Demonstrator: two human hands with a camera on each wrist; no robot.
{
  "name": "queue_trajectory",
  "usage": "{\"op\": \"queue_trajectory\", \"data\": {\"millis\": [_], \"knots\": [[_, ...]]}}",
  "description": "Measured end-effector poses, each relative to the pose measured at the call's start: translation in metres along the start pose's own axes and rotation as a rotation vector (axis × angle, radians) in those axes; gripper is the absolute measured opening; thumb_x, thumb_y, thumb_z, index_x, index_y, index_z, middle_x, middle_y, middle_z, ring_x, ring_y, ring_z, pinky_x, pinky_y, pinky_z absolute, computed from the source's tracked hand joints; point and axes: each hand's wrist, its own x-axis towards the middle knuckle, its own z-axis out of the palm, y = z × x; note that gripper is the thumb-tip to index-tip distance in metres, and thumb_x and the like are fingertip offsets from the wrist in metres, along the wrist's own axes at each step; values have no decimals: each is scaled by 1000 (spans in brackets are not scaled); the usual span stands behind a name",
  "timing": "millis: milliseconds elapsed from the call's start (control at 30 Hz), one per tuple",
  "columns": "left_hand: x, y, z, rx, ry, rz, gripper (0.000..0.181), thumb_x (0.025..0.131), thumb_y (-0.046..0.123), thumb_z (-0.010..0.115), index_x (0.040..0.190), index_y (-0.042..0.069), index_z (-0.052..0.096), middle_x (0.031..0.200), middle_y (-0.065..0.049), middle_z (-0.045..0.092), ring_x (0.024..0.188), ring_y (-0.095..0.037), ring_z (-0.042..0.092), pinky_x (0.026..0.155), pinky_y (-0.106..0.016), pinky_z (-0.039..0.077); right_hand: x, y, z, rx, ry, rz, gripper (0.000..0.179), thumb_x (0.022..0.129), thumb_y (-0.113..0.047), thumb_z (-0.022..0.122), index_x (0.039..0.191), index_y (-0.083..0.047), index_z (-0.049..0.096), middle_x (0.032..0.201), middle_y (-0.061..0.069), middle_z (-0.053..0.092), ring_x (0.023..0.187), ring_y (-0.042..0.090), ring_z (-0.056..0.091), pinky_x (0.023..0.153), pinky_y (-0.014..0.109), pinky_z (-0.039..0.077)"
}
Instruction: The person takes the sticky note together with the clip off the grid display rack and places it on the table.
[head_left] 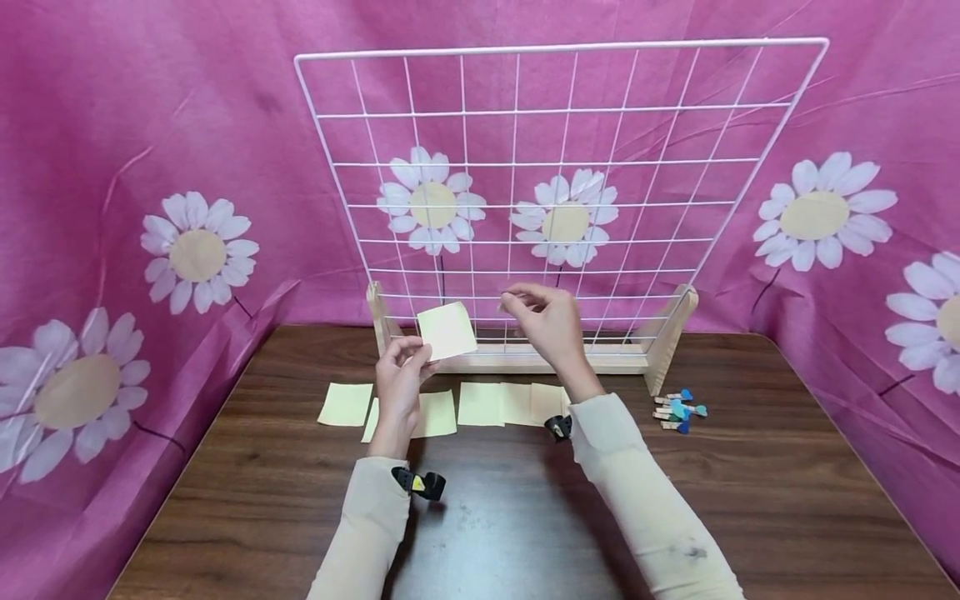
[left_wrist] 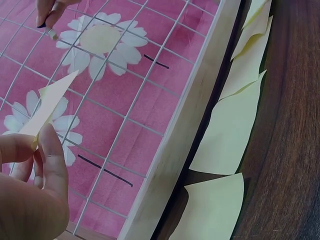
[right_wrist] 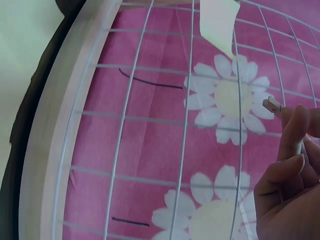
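Note:
My left hand (head_left: 400, 383) pinches a pale yellow sticky note (head_left: 447, 331) by its lower left corner, between thumb and fingers. The note is held up in front of the lower part of a white wire grid (head_left: 562, 45). To its right, my right hand (head_left: 553, 325) is raised before the grid. Between its thumb and index finger it pinches a small wooden clothespin (right_wrist: 271, 104), whose light tip sticks out toward the grid in the right wrist view. Note and clothespin are apart, with several grid squares between them in the left wrist view.
The grid stands upright in a wooden base (head_left: 670, 337). Several yellow notes (head_left: 480, 404) lie in a row on the dark wooden table (head_left: 750, 500) before it. At the right is a small pile of clothespins (head_left: 678, 411) with blue hearts. A pink flowered cloth (head_left: 247, 100) hangs behind.

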Motion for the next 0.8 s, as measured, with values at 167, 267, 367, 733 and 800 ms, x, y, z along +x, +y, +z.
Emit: {"op": "queue_trajectory", "data": {"millis": [167,267,367,733,800], "knots": [[-3,0,2,32,-29,-1,17,90,-12,64,91,5,64,83,-4,58,64,-12,62,62,-22,59,-4,4,-12,-43,20,-5,16,92,-16,74,100,-2,78,83,10,76,48,19,64,43,23,53],[-4,-1,3,67,-41,-3,13,90,-10,65,92,3,65,85,-3,58,65,-11,61,63,-22,58,-6,8,-17,-48,24,-3,16,92,-15,74,99,-1,78,82,11,75,49,25,65,44,22,52],[-6,-3,5,90,-57,-10,10,91,-7,67,94,3,66,87,-2,59,67,-10,59,63,-22,57,-8,11,-21,-40,35,-7,15,92,-13,74,99,0,78,82,12,75,50,22,65,46,24,55],[-11,-6,13,108,-105,-7,10,90,-9,67,94,0,66,81,-2,63,66,-10,58,59,-21,56,-16,16,-40,-85,42,2,20,92,-14,74,105,1,77,85,16,75,48,9,62,46,21,53],[-12,-6,14,116,-121,-14,10,90,-9,67,95,0,66,82,-2,64,66,-10,59,60,-21,57,-18,17,-44,-105,50,3,21,92,-15,74,106,0,77,87,15,75,48,12,63,46,20,52]]}}
